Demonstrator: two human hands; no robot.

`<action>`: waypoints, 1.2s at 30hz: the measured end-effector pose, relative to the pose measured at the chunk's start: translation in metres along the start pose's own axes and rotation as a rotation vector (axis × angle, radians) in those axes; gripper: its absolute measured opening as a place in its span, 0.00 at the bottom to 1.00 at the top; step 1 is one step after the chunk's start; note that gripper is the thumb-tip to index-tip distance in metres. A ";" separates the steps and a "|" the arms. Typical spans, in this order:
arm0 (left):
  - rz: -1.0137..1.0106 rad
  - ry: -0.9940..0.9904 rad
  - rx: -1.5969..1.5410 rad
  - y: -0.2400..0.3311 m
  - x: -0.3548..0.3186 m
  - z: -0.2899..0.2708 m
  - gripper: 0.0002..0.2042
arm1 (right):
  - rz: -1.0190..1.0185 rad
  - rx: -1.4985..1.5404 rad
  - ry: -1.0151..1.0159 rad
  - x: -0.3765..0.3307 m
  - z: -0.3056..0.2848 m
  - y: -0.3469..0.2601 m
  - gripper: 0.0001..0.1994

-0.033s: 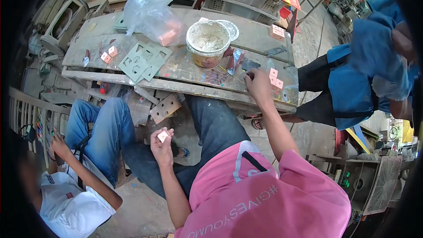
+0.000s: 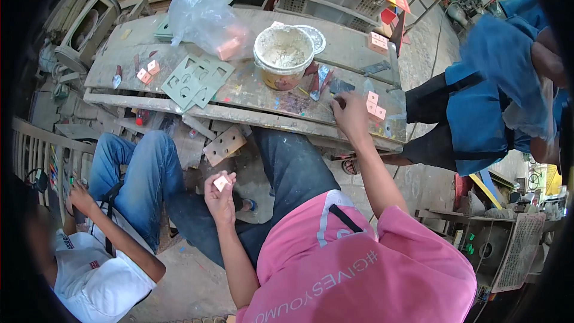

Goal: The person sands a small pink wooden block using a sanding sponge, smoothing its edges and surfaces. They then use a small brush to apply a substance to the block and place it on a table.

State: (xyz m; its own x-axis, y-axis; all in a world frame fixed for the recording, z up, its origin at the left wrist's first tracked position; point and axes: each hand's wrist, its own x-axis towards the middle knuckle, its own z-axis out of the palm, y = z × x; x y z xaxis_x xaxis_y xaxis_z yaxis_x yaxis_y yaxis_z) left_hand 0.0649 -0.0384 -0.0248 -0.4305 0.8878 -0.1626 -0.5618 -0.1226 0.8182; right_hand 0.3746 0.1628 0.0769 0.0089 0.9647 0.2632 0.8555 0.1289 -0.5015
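Note:
Over my lap, my left hand point(image 2: 219, 202) is closed around a small pinkish wooden block point(image 2: 222, 183) with a dark mark on its upper face. My right hand point(image 2: 352, 112) rests at the near edge of the worktable point(image 2: 251, 104), fingers curled together; whatever they hold, if anything, is hidden. Just right of it sit several dotted pink blocks point(image 2: 375, 107). A dark flat piece point(image 2: 342, 86) lies beyond the fingertips. Left of that are a stained putty knife point(image 2: 321, 79) and a bucket point(image 2: 281, 78) with whitish paste inside.
Green cut-out templates point(image 2: 197, 81), a plastic bag point(image 2: 203, 15) and more pink blocks point(image 2: 147, 72) are on the table's left half. Other blocks point(image 2: 378, 42) stand far right. A seated person point(image 2: 107, 263) is at my left; another in blue point(image 2: 478, 119) stands at right, handling cloth.
The blue cloth held by the person on the right has shifted slightly. My hands stay nearly in place, the left one still holding the block.

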 end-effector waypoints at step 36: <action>-0.180 -0.501 -0.302 0.120 -0.044 0.169 0.24 | -0.323 1.323 -0.554 -0.078 -0.117 -0.150 0.07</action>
State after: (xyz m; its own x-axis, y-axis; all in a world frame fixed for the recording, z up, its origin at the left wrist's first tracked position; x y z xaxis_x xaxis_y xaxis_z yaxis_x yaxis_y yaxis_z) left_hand 0.1361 -0.0176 0.1736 0.0329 0.9979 0.0551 -0.8017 -0.0066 0.5977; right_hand 0.3059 0.0413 0.2284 -0.5429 0.7770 0.3186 -0.3079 0.1687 -0.9363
